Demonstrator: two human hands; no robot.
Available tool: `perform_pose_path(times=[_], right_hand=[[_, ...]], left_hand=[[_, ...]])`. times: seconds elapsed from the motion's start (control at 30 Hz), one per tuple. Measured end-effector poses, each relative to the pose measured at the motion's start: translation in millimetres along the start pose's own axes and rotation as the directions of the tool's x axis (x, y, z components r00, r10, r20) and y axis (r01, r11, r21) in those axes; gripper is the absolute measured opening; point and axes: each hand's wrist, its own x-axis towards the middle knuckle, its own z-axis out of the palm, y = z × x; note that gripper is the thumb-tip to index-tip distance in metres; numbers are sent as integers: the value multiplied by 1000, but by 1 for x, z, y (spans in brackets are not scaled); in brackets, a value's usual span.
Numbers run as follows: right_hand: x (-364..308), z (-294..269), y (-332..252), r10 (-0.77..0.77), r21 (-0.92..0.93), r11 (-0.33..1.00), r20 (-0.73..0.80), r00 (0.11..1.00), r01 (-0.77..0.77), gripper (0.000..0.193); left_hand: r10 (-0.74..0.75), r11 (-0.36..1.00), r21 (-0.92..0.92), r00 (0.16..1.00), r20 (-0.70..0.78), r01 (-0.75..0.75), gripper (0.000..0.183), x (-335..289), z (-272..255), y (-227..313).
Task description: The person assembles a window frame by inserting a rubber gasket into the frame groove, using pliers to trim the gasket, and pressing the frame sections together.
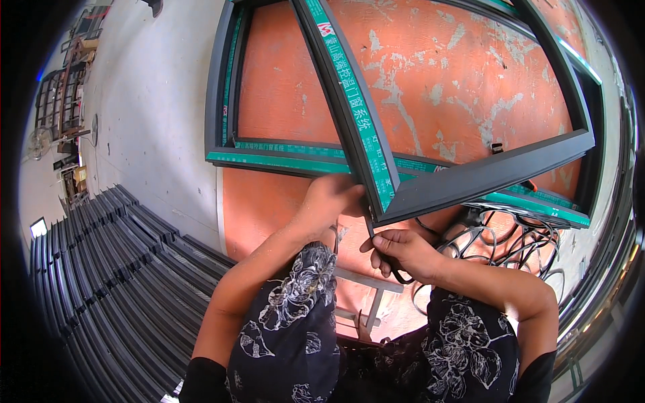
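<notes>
Frame point(484, 173), dk grey, mitred corner twd wearer, laid at an angle over second frame point(218, 94) on orange surface point(289, 87), paint worn to pale patches. Black strip point(369, 225) seen at nr corner of upper frame; pinched btwn thumb & fingers of R hand point(406, 254), just below that corner. L hand point(332, 201) placed at corner's L side, fingers bent & partly hidden; whether strip or frame is gripped there can't be told. Labelling: green film point(354, 101) borne by both frames, printed w/ white chars, lge on upper frame; red-and-white logo point(325, 29) carried nr far end of same bar. Tangle of black cord point(494, 235) heaped to R of R hand. Dk profiles point(101, 269) stacked side by side at L.
</notes>
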Motion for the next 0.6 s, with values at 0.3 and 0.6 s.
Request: perform_pose_path(times=[0.3, 0.6], right_hand=[[1, 1, 3, 6, -39, 999, -15, 1000, -7, 30], [0, -1, -2, 22, -47, 999, -23, 999, -24, 34]], left_hand=[[-106, 994, -3, 982, 154, 108, 31, -9, -1, -15], [48, 978, 197, 989, 141, -75, 29, -10, 0, -39]])
